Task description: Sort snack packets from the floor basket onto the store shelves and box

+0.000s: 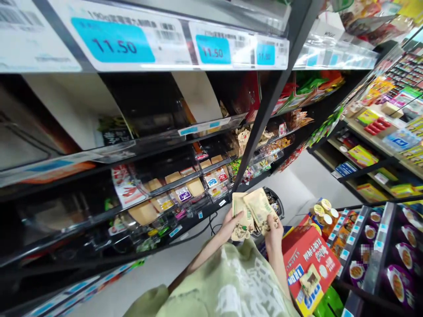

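Low in front of my green shirt (228, 277), two cream-coloured snack packets are held side by side, printed with green writing and small brown pictures. My left hand (228, 225) is closed on the edge of the left snack packet (240, 220). My right hand (274, 232) grips the lower right part of the other snack packet (258, 207), which tilts and slightly overlaps the first. Just behind the packets, a dark round basket (275, 202) with small items in it stands on the floor, partly covered by them.
Shelves with price labels (211, 50) run along my left, carrying small packets and open cardboard boxes (145, 212). A dark upright post (264, 105) splits them. At my right are a red carton (307, 259) and purple noodle bowls (405, 255). A black cable (211, 224) lies on the floor.
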